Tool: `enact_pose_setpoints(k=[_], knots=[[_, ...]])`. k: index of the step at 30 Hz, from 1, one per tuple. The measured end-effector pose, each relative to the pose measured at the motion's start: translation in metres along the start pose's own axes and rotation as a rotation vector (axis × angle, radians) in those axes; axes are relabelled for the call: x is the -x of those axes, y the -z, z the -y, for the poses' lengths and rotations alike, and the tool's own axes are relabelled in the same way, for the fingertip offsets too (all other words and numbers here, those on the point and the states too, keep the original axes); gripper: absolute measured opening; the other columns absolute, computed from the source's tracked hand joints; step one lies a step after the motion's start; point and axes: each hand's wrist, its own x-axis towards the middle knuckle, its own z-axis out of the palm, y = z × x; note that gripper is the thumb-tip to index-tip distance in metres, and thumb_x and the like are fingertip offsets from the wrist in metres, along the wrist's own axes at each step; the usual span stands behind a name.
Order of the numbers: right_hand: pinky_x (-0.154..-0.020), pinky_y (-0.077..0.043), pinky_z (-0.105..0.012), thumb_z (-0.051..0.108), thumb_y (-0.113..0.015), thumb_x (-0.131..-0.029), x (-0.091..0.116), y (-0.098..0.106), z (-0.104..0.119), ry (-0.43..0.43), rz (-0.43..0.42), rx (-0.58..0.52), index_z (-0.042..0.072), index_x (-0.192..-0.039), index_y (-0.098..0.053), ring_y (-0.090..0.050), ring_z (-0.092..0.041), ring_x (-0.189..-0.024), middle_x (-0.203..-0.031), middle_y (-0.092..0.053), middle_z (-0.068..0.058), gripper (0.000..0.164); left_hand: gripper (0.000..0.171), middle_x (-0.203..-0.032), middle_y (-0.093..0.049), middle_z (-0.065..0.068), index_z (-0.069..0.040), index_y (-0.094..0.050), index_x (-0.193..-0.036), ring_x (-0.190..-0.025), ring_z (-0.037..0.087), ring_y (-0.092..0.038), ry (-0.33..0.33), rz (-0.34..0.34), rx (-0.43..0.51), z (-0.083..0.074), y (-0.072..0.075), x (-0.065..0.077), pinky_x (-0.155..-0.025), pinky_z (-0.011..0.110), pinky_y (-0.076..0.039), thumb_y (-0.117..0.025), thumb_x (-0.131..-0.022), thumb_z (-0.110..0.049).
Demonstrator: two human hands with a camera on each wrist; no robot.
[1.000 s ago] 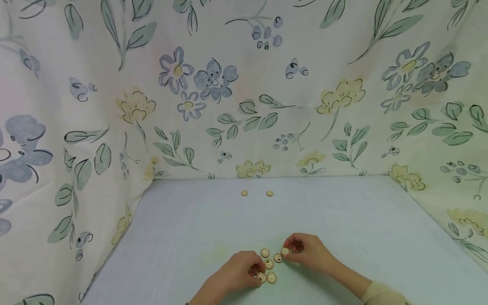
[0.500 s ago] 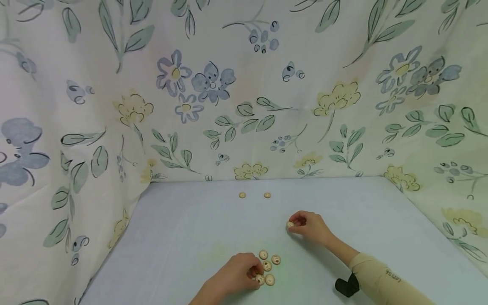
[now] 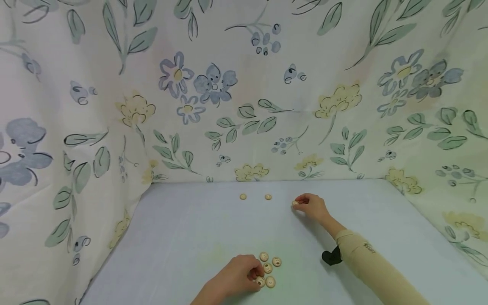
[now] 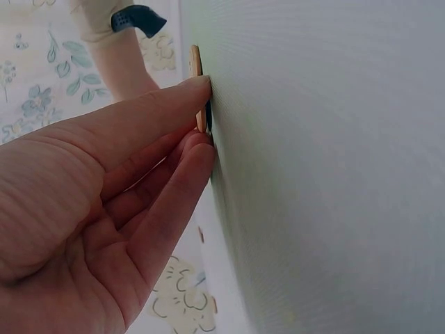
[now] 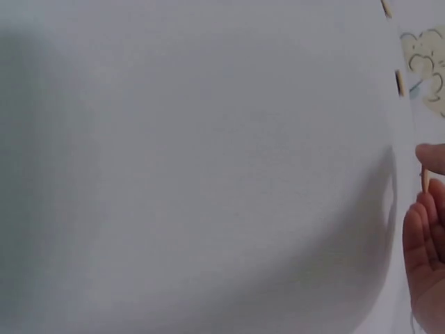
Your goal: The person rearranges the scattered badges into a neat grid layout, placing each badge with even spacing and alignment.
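Near the front of the white table, my left hand (image 3: 240,273) pinches a small round wooden disc (image 3: 260,281) with dark printed marks. The left wrist view shows thumb and fingers at the edge of this thin disc (image 4: 196,61), close to the tabletop. Several similar discs (image 3: 267,267) lie in a loose group just to its right. Farther back, my right hand (image 3: 313,206) grips another wooden disc (image 3: 295,203) between thumb and fingertips. It is right of two discs lying apart, the left one (image 3: 242,196) and the right one (image 3: 268,197).
A floral cloth (image 3: 244,140) hangs behind and along both sides of the white table (image 3: 183,224). A dark strap piece (image 3: 331,256) hangs from the right forearm, beside a beige sleeve (image 3: 375,267).
My right hand has picked a disc out of the front group and carried it back to near the table's far edge. The left hand has stayed at its disc.
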Motion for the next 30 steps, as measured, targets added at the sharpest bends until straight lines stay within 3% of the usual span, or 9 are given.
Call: enact_pose_setpoints(k=[5,15,30], knots=[[-0.066,-0.046,-0.029,0.02,-0.074,-0.085,-0.013,0.0,-0.004,-0.014,-0.023,0.018,-0.002,-0.101,-0.068,-0.061,-0.023,-0.083,-0.089,-0.067,-0.009,0.028,0.02,-0.078,-0.053,-0.015,-0.008,-0.069,-0.089,-0.068,-0.003,-0.048,-0.045,0.002,0.0,0.0,0.001,-0.001,-0.065,0.015,-0.044,-0.079,-0.072,-0.002],[-0.069,-0.046,-0.029,0.018,-0.074,-0.085,-0.026,-0.004,-0.008,-0.034,-0.043,0.025,-0.004,-0.104,-0.068,-0.061,-0.027,-0.086,-0.093,-0.068,-0.014,0.03,0.022,-0.077,-0.054,-0.016,-0.013,-0.071,-0.088,-0.068,-0.003,-0.049,0.035,0.012,0.009,-0.002,-0.001,0.0,-0.065,0.016,-0.044,-0.082,-0.072,-0.004],[-0.068,-0.046,-0.028,0.02,-0.073,-0.086,-0.035,-0.012,-0.01,-0.068,-0.036,0.024,-0.005,-0.102,-0.068,-0.062,-0.025,-0.084,-0.091,-0.069,-0.013,0.03,0.021,-0.076,-0.055,-0.016,-0.012,-0.071,-0.087,-0.067,-0.003,-0.049,0.024,0.013,0.017,-0.002,0.0,-0.001,-0.065,0.015,-0.044,-0.082,-0.072,-0.003]])
